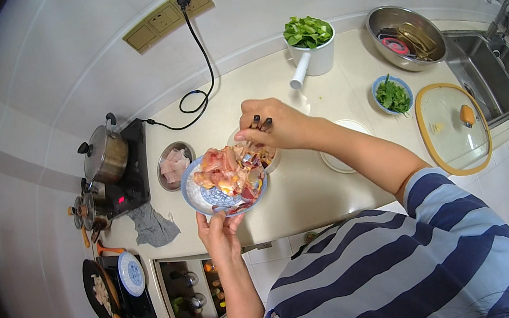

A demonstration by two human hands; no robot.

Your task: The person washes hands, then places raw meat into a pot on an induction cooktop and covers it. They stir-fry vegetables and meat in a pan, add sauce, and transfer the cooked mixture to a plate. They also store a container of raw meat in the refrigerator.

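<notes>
My left hand (220,228) grips the near rim of a blue-and-white bowl (197,196), held tilted over the counter. Raw meat pieces, seemingly chicken (223,167), lie toward its far right side, with darker pieces near the lower rim. In my right fist are dark-ended chopsticks (262,122), above the bowl's far right edge; their tips are hidden. Behind and partly under the bowl stands a pale container (276,165) with more raw pieces, mostly covered. To the left, an oval metal dish (161,177) holds pale raw slices.
A white handled pot (321,61) of chopped greens stands near the wall. Rightward are a small herb bowl (379,106), a glass lid (451,126), a steel basin (387,48) and the sink (487,69). Leftward are a lidded pot (107,156), grey cloth (154,226) and frying pan (89,272).
</notes>
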